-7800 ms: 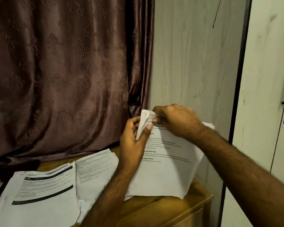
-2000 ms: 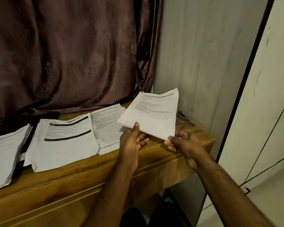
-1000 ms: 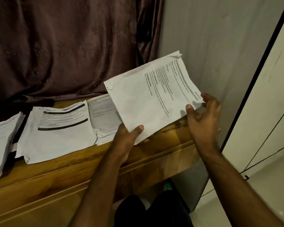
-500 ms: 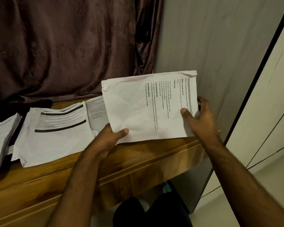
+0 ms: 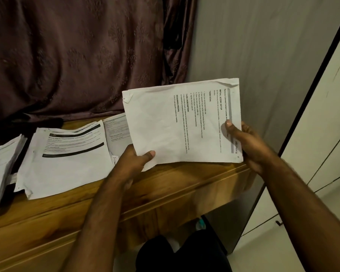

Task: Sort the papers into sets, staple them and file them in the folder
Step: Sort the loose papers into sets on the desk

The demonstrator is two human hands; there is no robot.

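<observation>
Paper set [image 5: 177, 124]: turned sideways, long axis left-right, heading toward right, above the desk [image 5: 165, 185].
My left hand [image 5: 133, 163]: pinching near-left corner.
My right hand [image 5: 247, 146]: gripping right edge.

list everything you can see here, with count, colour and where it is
held set: one, white with black print, turned sideways, in both hands above the table's right end
banded stack: one, white with black bands, lying mid table
grey-print stack: one, white, on the table, partly behind the held set
left stack: one, white, at the table's left, cut by the frame
table: one, brown wood, across the lower frame
curtain: one, dark brown, patterned, behind the table
wall: one, grey, right of the curtain
cupboard: one, white with dark edging, far right
left hand: one, grips the set's lower left corner
right hand: one, grips the set's right edge
</observation>
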